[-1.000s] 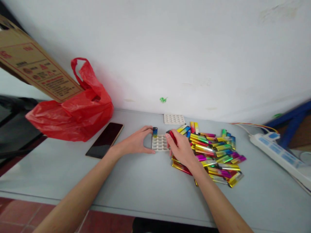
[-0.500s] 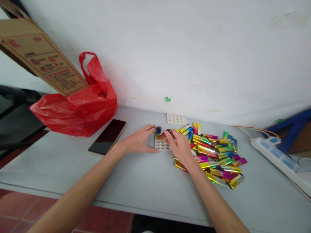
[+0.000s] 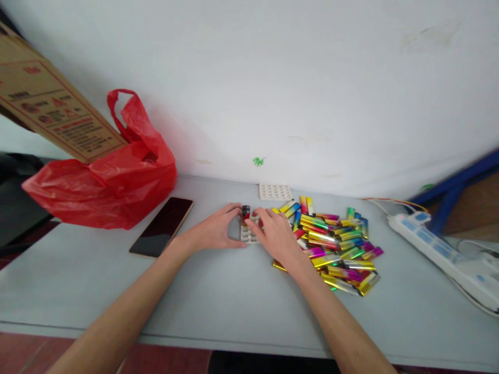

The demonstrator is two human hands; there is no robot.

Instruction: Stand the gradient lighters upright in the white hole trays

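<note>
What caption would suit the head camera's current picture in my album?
Left hand and right hand at a small tray with two upright lighters, beside a colourful lighter pile.

Your left hand (image 3: 219, 228), right hand (image 3: 278, 238) and forearms (image 3: 136, 301) are showing bare. You are wearing something black (image 3: 273, 364), partly showing below.

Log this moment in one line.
left hand: at left end of near tray; right hand: open beside red lighter standing in tray; lighter pile: right of tray
</note>
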